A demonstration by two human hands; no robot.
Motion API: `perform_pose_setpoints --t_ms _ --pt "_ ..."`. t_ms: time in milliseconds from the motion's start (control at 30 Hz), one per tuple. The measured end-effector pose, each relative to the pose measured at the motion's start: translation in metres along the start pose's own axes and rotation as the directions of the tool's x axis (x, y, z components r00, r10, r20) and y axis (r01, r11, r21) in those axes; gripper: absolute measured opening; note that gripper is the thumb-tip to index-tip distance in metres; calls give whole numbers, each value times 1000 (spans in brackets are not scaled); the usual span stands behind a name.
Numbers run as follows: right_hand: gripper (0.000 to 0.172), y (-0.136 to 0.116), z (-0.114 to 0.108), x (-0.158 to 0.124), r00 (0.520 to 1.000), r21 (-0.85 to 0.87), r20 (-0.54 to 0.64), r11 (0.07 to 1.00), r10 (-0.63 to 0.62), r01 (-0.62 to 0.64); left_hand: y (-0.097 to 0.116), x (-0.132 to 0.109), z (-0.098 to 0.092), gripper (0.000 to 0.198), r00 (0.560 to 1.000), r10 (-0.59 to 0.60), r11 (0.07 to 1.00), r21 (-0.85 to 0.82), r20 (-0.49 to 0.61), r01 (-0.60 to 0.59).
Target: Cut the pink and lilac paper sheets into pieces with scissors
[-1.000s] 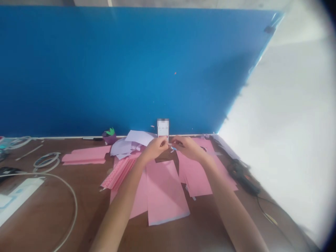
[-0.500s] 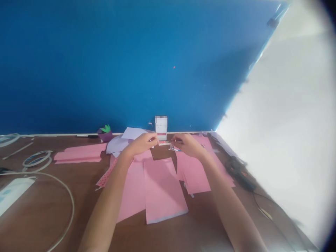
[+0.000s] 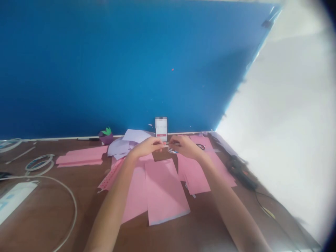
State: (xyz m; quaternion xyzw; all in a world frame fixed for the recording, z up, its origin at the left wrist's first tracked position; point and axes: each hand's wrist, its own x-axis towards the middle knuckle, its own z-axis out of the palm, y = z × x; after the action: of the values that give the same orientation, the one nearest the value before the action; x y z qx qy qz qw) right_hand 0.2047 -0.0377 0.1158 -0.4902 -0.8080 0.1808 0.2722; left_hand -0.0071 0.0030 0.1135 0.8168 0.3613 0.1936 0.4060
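Two white cable coils (image 3: 42, 155), one purple pot (image 3: 106, 138), several pink paper sheets (image 3: 164, 190) and one upright phone (image 3: 161, 129) are being carried by the brown worktop (image 3: 44, 217), left to right. A small blue-and-white paper piece (image 3: 173, 151) is being pinched above the sheets by the left hand (image 3: 145, 147) and right hand (image 3: 185, 147), fingers (image 3: 160, 142) together. One pair of black-handled scissors (image 3: 201, 147) is being held flat by a sheet, below the blue wall (image 3: 105, 70).
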Motion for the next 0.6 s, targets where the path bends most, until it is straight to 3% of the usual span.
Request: perform_pose_setpoints --t_ms 200,433,600 --pt "16 -2 6 1 1000 -7 29 1000 12 -12 -4 -3 -4 26 997 -67 997 32 23 66" --pt "12 2 3 2 997 -149 49 988 56 -48 -17 -6 -9 29 980 -186 982 47 68 183" --pt "12 10 11 1 993 -247 86 967 84 -60 -33 -8 -9 17 935 -291 954 136 203 267"
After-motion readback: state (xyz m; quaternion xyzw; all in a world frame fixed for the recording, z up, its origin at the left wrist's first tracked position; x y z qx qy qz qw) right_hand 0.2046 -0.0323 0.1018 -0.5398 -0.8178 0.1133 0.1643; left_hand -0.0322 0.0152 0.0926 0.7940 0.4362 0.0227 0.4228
